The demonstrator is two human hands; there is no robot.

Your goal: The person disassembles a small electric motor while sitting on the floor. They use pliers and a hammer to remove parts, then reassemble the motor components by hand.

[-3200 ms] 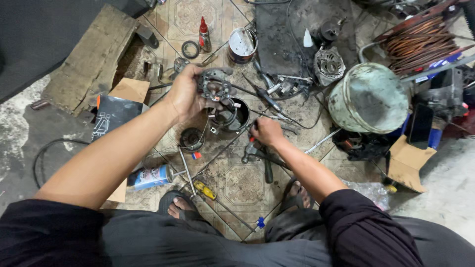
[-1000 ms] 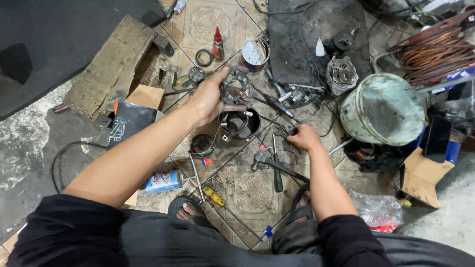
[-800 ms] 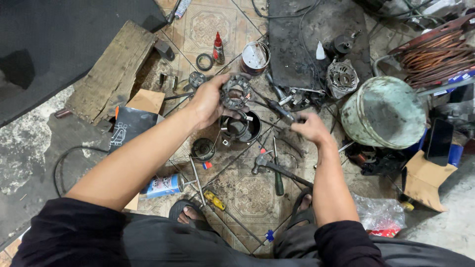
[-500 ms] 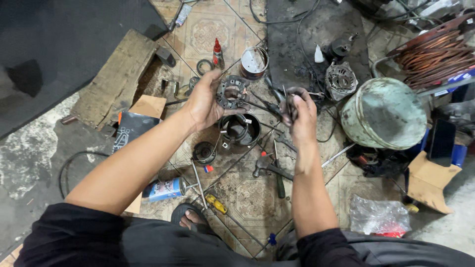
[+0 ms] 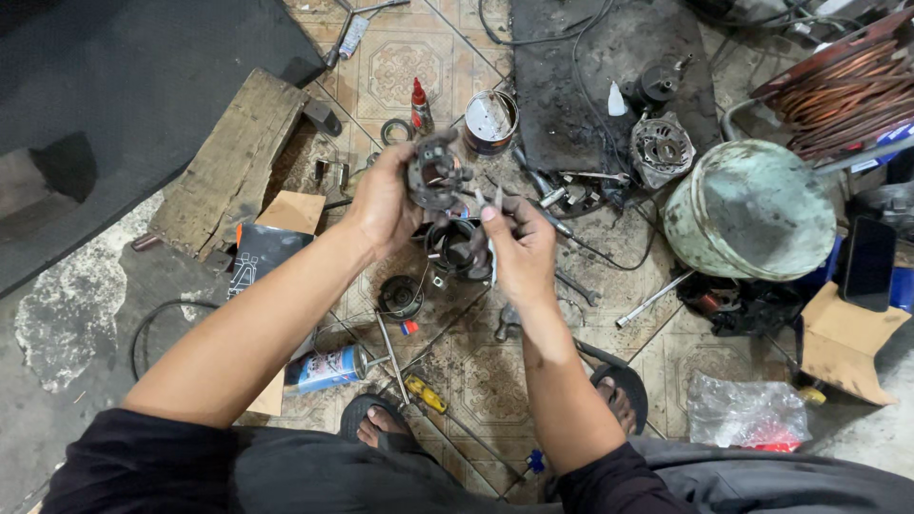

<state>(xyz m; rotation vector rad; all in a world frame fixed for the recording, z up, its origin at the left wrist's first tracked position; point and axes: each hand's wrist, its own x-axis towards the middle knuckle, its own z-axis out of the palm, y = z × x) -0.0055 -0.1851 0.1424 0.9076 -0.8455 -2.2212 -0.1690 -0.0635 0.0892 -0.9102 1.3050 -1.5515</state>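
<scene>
The left hand point(image 5: 386, 205) is raised over the tiled floor point(image 5: 495, 371), fingers wrapped tight around a round grey motor part point(image 5: 433, 174), held with its open face toward the camera. The right hand point(image 5: 522, 249) sits just beside it, thumb and fingers pinched together on a thin metal tool point(image 5: 481, 200) whose tip points at the part. Directly below the 2 hands a dark round housing point(image 5: 455, 249) stands on the floor, with a smaller black ring point(image 5: 401, 297) near it to the left.

A tin can point(image 5: 491, 122) and a red-capped bottle point(image 5: 419, 105) stand beyond the hands. A wooden block point(image 5: 233, 162) lies to the left, next to a cardboard box point(image 5: 286, 214). A spray can point(image 5: 326, 369) and a yellow-handled screwdriver point(image 5: 426, 393) lie close to the person's sandalled foot point(image 5: 379, 424). To the right stand a pale green drum point(image 5: 752, 209) and a coil of copper wire point(image 5: 843, 95).
</scene>
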